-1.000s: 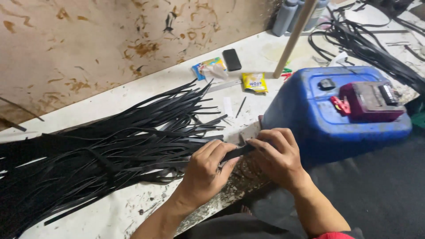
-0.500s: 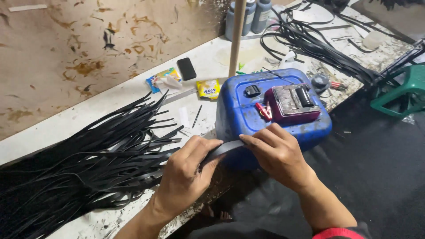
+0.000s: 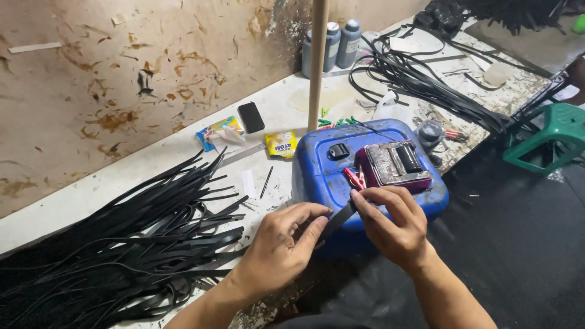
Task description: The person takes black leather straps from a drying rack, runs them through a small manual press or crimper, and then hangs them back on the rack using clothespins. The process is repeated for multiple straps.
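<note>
While both hands meet just in front of the blue jerrycan (image 3: 317, 176), the work sits right between them: a single black strip (image 3: 339, 218) is pinched at its near end, left hand (image 3: 281, 247) closed on it with thumb and fingers, right hand (image 3: 390, 224) clamped on the tip from the other side, fingertips pressed down. That end points up toward the maroon device (image 3: 393, 164) resting on the jerrycan's top, next to a red clip (image 3: 352, 178), but it hasn't reached the device yet; strip and machine are near, not touching. Behind the left hand lies the big pile of black strips (image 3: 122, 250) fanned across the white workbench (image 3: 183, 146), and it looks untouched bulk, so most of the job appears to remain. Farther along the bench another tangle of strips (image 3: 420, 82) sprawls past a wooden pole (image 3: 317, 61); whether those are finished ones, I can't tell from here. One strip in hand, a heap waiting.
</note>
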